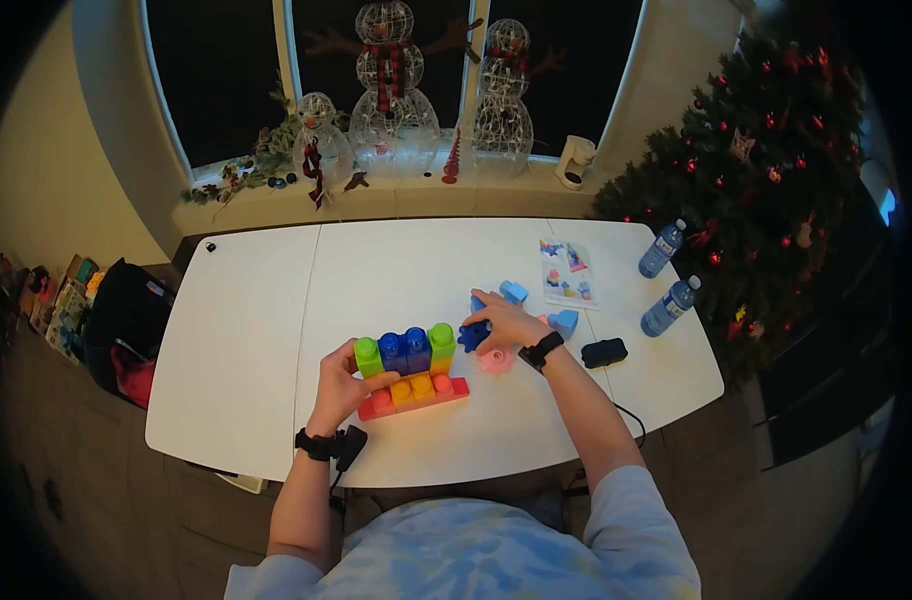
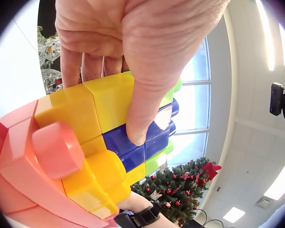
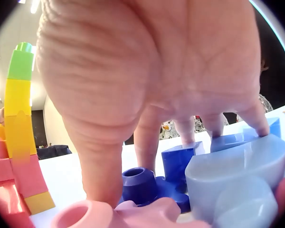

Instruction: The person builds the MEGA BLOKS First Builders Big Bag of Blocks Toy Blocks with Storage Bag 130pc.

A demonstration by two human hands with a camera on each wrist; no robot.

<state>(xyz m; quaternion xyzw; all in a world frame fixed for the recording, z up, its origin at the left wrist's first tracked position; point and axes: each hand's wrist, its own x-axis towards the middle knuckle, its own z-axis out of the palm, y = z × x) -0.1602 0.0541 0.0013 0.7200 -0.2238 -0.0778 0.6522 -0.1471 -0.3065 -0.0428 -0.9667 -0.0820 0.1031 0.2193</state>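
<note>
My left hand grips an upright wall of toy building blocks, its thumb across the front and fingers behind. Green and dark blue blocks top this wall, above yellow and orange ones. A pink-red base with orange studs runs along its foot. My right hand reaches down over loose blocks with its fingers spread. Its thumb and index finger stand about a dark blue gear-shaped block; the thumb tip is hidden behind a pink gear-shaped block. Other fingertips touch blue blocks behind.
Light blue blocks lie right of my right hand, near a black case. A picture sheet lies farther back. Two water bottles stand at the white table's right side. A decorated tree stands beyond.
</note>
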